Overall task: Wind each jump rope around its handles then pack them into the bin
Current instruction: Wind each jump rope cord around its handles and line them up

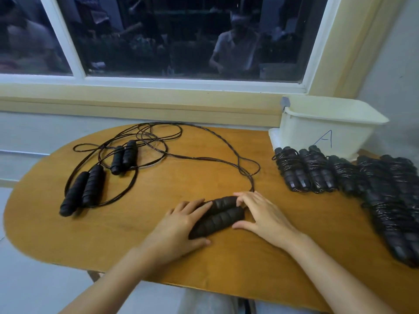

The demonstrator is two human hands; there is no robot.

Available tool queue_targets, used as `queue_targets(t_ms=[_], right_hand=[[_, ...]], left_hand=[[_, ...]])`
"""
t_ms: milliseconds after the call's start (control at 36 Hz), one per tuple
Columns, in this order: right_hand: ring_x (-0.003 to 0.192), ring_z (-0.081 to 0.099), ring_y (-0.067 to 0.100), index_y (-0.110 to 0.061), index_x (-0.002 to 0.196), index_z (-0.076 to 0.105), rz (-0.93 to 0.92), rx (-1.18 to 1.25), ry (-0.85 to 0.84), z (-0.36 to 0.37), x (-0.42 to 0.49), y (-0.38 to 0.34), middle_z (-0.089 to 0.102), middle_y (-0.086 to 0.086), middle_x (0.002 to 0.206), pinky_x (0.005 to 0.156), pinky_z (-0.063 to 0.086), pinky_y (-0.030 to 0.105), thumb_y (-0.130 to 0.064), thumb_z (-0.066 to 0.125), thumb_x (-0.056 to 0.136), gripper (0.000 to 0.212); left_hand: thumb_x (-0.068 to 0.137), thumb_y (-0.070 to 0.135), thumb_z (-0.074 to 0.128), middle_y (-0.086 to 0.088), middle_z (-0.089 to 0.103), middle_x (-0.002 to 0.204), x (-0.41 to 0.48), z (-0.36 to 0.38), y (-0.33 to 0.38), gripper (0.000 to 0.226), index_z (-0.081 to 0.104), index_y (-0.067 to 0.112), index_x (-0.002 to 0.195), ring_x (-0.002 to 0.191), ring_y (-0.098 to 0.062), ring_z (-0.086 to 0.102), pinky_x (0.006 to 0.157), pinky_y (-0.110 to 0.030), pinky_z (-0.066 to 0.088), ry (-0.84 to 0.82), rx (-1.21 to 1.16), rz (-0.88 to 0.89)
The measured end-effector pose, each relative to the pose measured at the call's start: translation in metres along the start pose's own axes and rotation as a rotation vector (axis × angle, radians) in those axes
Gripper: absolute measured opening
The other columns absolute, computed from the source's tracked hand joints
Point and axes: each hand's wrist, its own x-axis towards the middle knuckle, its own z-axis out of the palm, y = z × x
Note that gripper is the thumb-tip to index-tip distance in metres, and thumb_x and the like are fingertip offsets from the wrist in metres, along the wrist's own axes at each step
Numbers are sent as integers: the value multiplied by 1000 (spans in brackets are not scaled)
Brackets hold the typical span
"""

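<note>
Both forearms reached in from the bottom edge, and the left hand (179, 225) lay over the near end of the handle pair (217, 217), fingers draped across the top and thumb tucked against the near side, gripping the two handles together. The right hand (260, 216) had the far end, fingertips curled on the upper handle and thumb stretched to the lower one, so the pair was pinched between them. The handles lay side by side, flat on the wooden table (158, 252), angled up to the right. Their cord (226, 159) ran loose from the far end beside the right fingers, looping away toward the window wall. Over on the left sat two more unwound ropes, one big handle set (82, 192) near the table's edge and a smaller set (124, 159) behind it, cords tangled around both. On the right, a row of wound bundles (385, 200) stretched along the table, cords wrapped tight around their handles. Just behind the far end of that row stood the white bin (340, 123), marked with a letter A (326, 139); its inside could not be seen.
</note>
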Motion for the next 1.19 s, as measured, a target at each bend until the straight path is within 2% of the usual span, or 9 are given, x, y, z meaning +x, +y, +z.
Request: queue_targets(t_ms=[111, 333, 444, 556, 694, 889, 972, 1056, 1194], right_hand=[[119, 48, 7, -23, 113, 52, 65, -84, 77, 8, 10, -9, 56, -10, 125, 109, 31, 27, -59, 66, 82, 50], [120, 48, 7, -23, 123, 49, 134, -22, 15, 2, 32, -1, 54, -11, 128, 105, 34, 26, -52, 66, 85, 50], [127, 47, 5, -22, 111, 62, 29, -32, 4, 1, 28, 15, 56, -11, 136, 121, 23, 36, -39, 62, 93, 25], [120, 54, 9, -17, 99, 65, -18, -87, -33, -4, 32, 23, 62, -7, 127, 115, 8, 18, -29, 60, 96, 14], [121, 50, 2, -19, 93, 65, -35, 42, -44, -4, 31, 30, 60, -7, 132, 114, 14, 19, -24, 60, 96, 8], [131, 38, 4, -25, 96, 60, 40, 114, -82, -2, 32, 34, 48, -22, 137, 114, 30, 31, -27, 58, 96, 3], [124, 51, 6, -23, 118, 54, 116, 138, -61, -4, 31, 34, 54, -16, 134, 104, 47, 36, -29, 59, 95, 24], [120, 55, 11, -21, 134, 54, 61, -29, -5, -7, 30, 35, 58, -6, 131, 102, 47, 32, -29, 59, 94, 40], [98, 67, 20, -14, 106, 71, -47, -248, 117, -7, 22, 47, 70, -2, 100, 102, 37, 27, -23, 76, 79, 28]], left_hand=[[99, 43, 50, 12, 18, 161, 7, 7, -12, 67, 13, 39, 156, 141, -14, 23, 113, -32, 27, 110, -11, 14], [99, 42, 49, 13, 18, 161, 26, 10, -43, 63, 16, 42, 153, 140, -12, 23, 114, -34, 27, 145, -76, 75], [101, 46, 41, 19, 10, 161, 26, 16, -52, 59, 9, 47, 151, 142, -8, 14, 117, -35, 23, 129, -170, 105], [102, 46, 36, 25, 7, 159, 27, 16, -55, 55, 10, 47, 150, 141, 0, 9, 115, -28, 18, 113, -196, 138], [99, 45, 45, 31, 13, 156, 28, 18, -62, 56, 23, 47, 150, 137, 14, 11, 111, -20, 20, 131, -317, 140], [99, 49, 41, 35, 5, 156, 26, 19, -69, 58, 17, 49, 152, 142, 4, 9, 113, -27, 22, 74, -324, 162], [98, 51, 34, 37, 2, 155, 26, 18, -69, 56, 15, 50, 151, 139, 7, 7, 112, -24, 21, 66, -302, 168], [97, 52, 33, 37, 5, 155, 25, 19, -67, 56, 19, 49, 151, 138, 4, 13, 111, -24, 25, 109, -301, 153], [98, 49, 33, 31, 10, 158, 25, 20, -63, 55, 20, 46, 151, 137, 0, 20, 110, -25, 28, 156, -257, 139]])
